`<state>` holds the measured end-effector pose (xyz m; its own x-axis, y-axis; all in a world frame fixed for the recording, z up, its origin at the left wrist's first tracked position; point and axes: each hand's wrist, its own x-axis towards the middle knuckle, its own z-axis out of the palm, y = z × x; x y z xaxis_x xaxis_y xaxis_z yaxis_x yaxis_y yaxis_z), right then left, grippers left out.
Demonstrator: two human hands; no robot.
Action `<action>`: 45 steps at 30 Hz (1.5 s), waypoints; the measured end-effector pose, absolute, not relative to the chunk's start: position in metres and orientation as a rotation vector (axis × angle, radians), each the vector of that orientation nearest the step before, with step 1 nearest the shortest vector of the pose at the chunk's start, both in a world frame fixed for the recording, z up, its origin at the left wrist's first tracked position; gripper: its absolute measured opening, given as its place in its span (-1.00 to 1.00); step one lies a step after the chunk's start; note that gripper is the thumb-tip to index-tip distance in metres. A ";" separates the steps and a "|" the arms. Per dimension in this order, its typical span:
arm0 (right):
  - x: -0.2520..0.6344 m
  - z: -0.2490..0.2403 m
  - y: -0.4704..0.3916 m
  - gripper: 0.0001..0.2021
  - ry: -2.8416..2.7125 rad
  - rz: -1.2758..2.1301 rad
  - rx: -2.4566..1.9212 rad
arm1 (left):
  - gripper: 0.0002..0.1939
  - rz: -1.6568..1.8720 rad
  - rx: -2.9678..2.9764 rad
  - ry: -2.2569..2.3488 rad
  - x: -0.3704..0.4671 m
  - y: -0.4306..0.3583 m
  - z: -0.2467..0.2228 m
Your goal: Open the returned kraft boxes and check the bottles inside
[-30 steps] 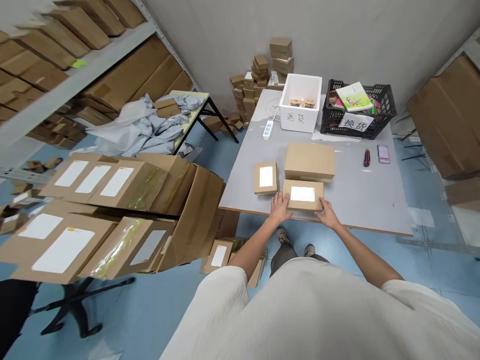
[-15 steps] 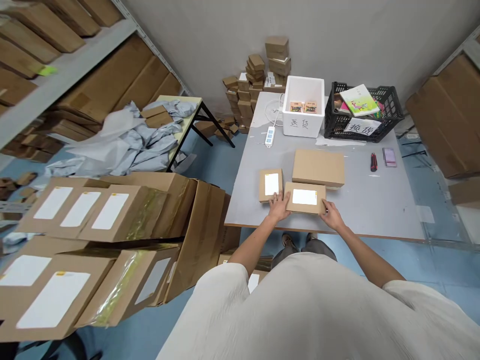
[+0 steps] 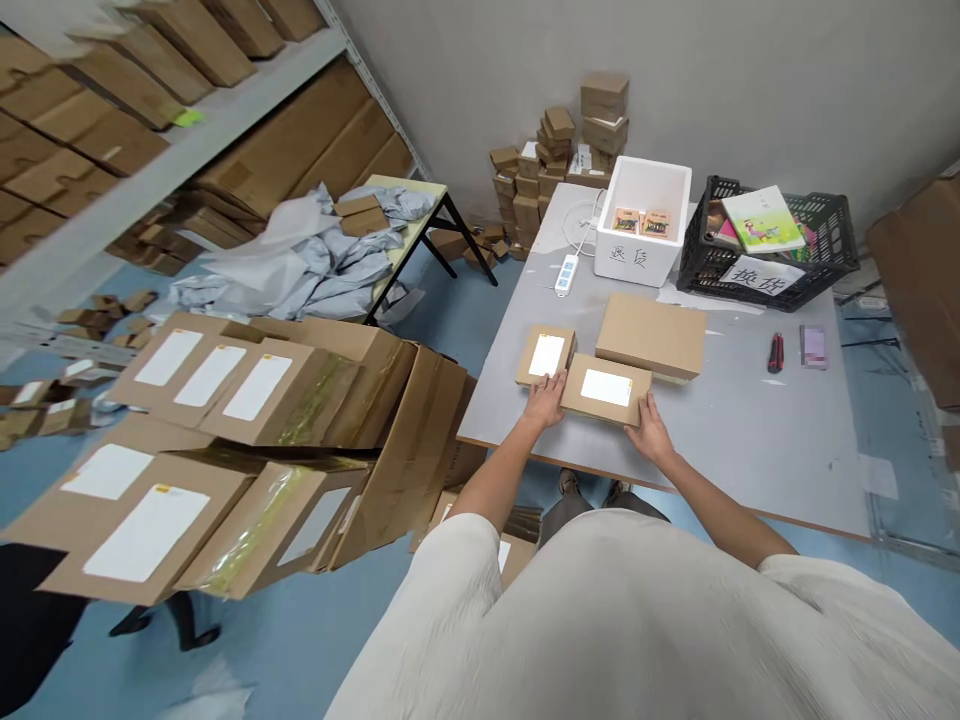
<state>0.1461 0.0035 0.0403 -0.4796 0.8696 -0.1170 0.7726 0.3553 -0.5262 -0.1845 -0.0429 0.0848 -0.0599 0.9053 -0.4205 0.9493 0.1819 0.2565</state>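
Note:
A small labelled cardboard box [image 3: 573,385] lies on the grey table [image 3: 750,440] near its front edge. My left hand [image 3: 545,402] holds its left end, with the fingers also close to a smaller labelled box [image 3: 531,366] on the left. At the right end, my right hand [image 3: 652,432] grips the same box with fingers bent along its side. Behind it rests a larger plain cardboard box [image 3: 651,330]. The undersides of both hands are hidden.
At the table's back stand a white foam bin [image 3: 637,262] and a black crate [image 3: 821,255]. A power strip [image 3: 566,275], a red cutter [image 3: 775,353] and a purple pack [image 3: 814,347] lie about. Large labelled cartons [image 3: 247,390] are stacked at left, before a bag-covered table [image 3: 409,215].
My view has turned left, so the table and bins appear farther right. The labelled box sits slightly farther left against the larger box, still between both hands.

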 end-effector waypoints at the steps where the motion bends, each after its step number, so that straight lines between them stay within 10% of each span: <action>1: 0.142 0.042 0.000 -0.19 -2.442 0.782 -1.509 | 0.20 -0.125 1.732 1.982 -0.190 -0.044 0.084; 14: 0.029 0.082 -0.061 -0.24 -2.831 0.471 -1.466 | 0.14 -0.057 1.729 2.013 -0.290 -0.059 0.072; 20: 0.023 0.088 -0.033 0.05 -3.173 0.360 -1.012 | 0.05 -0.095 1.763 2.085 -0.332 -0.057 0.070; 36: -0.097 0.088 -0.030 -0.23 -2.718 0.426 -1.597 | -0.31 0.029 1.701 2.148 -0.320 -0.067 0.087; 45: -0.126 0.077 0.034 -0.32 -2.709 0.542 -1.544 | -0.18 -0.048 1.690 2.077 -0.339 -0.037 0.083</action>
<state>-0.1264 0.0343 0.0772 -0.5240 0.8310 -0.1868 0.8389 0.4657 -0.2817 -0.3394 -0.0374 0.0831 -0.1405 0.9190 -0.3683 0.9352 0.2453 0.2554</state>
